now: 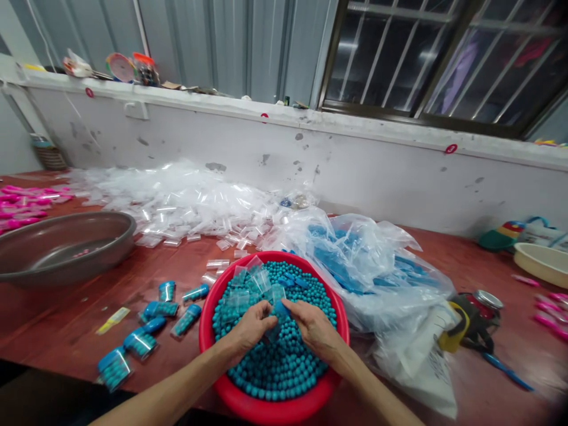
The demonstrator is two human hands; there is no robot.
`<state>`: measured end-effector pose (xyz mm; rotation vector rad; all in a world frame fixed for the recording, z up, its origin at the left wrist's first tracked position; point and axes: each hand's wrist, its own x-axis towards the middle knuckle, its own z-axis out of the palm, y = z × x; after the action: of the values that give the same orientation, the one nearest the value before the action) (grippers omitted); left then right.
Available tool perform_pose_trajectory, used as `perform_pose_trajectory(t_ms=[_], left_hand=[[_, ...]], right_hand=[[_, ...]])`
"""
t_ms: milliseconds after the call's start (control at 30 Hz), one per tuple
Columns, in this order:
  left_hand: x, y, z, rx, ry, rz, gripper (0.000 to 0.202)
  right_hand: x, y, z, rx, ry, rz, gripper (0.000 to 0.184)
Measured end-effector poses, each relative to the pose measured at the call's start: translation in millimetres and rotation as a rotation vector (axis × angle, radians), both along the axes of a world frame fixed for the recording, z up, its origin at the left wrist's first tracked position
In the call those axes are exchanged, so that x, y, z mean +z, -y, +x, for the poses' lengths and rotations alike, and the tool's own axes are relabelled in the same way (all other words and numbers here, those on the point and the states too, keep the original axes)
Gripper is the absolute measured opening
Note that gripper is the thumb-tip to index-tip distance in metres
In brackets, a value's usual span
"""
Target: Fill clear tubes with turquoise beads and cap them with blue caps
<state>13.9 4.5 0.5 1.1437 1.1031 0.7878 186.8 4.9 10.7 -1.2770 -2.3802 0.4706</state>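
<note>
Over a red basin (206,331) full of teal beads (284,373), my two hands meet. My left hand (252,326) is closed around a small see-through plastic container, mostly covered by the fingers. My right hand (316,330) pinches a blue cap (280,309) at the container's top; whether it is fully seated I cannot tell. Several empty see-through containers (260,278) lie on the beads at the basin's far left. Loose blue caps (293,280) rest on the beads beyond my hands. Left of the basin, several bead-filled containers with blue caps (186,321) lie on the table.
A heap of see-through containers (177,195) spreads along the wall. Behind the basin on the right sits a plastic bag of blue caps (368,260). A grey-brown basin (66,260) stands at left, near pink pieces (26,201). A tape dispenser (464,322) lies at right on the red table (501,331).
</note>
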Motion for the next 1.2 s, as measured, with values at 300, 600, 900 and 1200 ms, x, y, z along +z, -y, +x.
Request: perform_pose_trajectory(t_ms=[300, 600, 900, 1200], left_hand=[[6.5, 9, -12, -0.052, -0.038, -0.002, 0.027], [4.8, 25, 4, -0.018, 0.120, 0.029, 0.049], [12.0, 26, -1, 0.015, 0.178, 0.022, 0.066], [9.9, 33, 4, 0.055, 0.139, -0.003, 0.043]], right_hand=[[10.7, 13, 4, -0.130, -0.235, -0.090, 0.028], [12.5, 19, -28, -0.226, -0.505, -0.193, 0.023], [6.3, 13, -20, -0.210, -0.653, -0.351, 0.022], [15.6, 20, -15, 0.005, -0.460, -0.379, 0.022]])
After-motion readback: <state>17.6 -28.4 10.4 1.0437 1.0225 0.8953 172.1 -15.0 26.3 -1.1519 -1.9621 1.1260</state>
